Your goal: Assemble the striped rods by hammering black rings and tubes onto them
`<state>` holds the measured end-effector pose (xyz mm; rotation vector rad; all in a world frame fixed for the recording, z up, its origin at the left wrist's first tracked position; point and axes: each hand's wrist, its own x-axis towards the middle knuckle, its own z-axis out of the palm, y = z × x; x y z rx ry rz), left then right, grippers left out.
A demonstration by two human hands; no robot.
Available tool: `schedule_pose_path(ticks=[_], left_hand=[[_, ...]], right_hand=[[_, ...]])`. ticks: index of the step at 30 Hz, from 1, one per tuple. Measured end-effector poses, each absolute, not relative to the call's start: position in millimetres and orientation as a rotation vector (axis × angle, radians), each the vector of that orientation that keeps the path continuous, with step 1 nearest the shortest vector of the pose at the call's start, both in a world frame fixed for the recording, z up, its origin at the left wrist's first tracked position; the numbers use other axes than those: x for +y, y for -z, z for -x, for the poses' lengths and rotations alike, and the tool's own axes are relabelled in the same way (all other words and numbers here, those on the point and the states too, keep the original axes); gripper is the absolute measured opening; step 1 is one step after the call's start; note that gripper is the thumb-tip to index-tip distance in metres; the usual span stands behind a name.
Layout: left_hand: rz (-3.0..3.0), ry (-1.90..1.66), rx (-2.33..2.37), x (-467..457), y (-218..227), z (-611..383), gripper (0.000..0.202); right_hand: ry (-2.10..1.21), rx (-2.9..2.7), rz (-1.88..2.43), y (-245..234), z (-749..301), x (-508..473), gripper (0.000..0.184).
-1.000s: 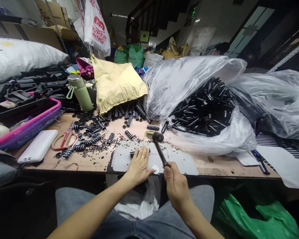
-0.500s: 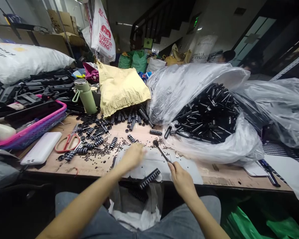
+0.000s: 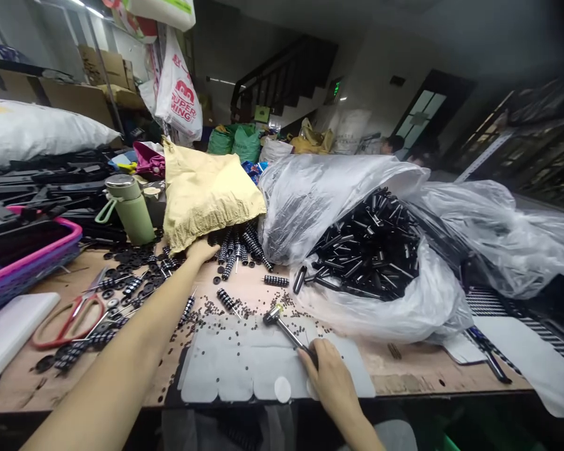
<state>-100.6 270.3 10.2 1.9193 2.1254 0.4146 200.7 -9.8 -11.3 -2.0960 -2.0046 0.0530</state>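
My right hand (image 3: 331, 369) is wrapped round the dark handle of a small hammer (image 3: 289, 329). The hammer has a shiny metal shaft, a black head and one yellow face, and it is held low over a grey-white mat (image 3: 225, 366). My left hand (image 3: 202, 252) reaches far across the table to the lower edge of a yellow sack (image 3: 211, 194), beside a heap of black ridged rollers (image 3: 230, 266). Its thumb side looks stretched out; the other fingers are largely hidden. Between the hands lies a single roller with a thin pin (image 3: 226, 299).
Tiny dark rings (image 3: 249, 311) are scattered over the table. At left lie red-handled scissors (image 3: 70, 322), a white slab-shaped case (image 3: 16, 332), a green flask (image 3: 131, 213) and a pink-rimmed basket (image 3: 61, 247). A clear plastic bag (image 3: 418, 300) spills black tubes (image 3: 366, 250) on the right.
My left hand has moved forward from over the mat to the rollers by the yellow sack. A black ridged piece at the table's front edge has gone from there. The view has shifted.
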Motion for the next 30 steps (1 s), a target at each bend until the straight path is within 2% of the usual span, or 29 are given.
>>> schedule_pose_path(ticks=[3,7,12,14,18,23,30], left_hand=[[-2.110,-0.391,1.968,252,-4,89,0.061],[-2.360,-0.343,1.646,208,0,67,0.052],[-2.477,-0.378,1.396,151,-7,50,0.054],[-2.436,-0.574,1.398,132,-14,46,0.052],[-2.270,-0.879,1.383,102,-24,37,0.031],[-2.250,-0.703,1.598,95,-22,10,0.027],[-2.130,-0.560,1.642,120,-16,-37,0.017]], right_hand=[[-0.050,-1.959,1.994,1,-204,17,0.022],[0.115,-1.964,1.978,-15,-202,76,0.020],[-0.027,-2.101,1.911,-23,-193,115,0.015],[-0.078,-2.099,1.886,-23,-193,110,0.018],[-0.098,-2.036,1.900,-20,-198,91,0.023],[-0.059,-1.914,2.034,-15,-199,92,0.028],[-0.260,-1.872,2.012,-9,-198,85,0.007]])
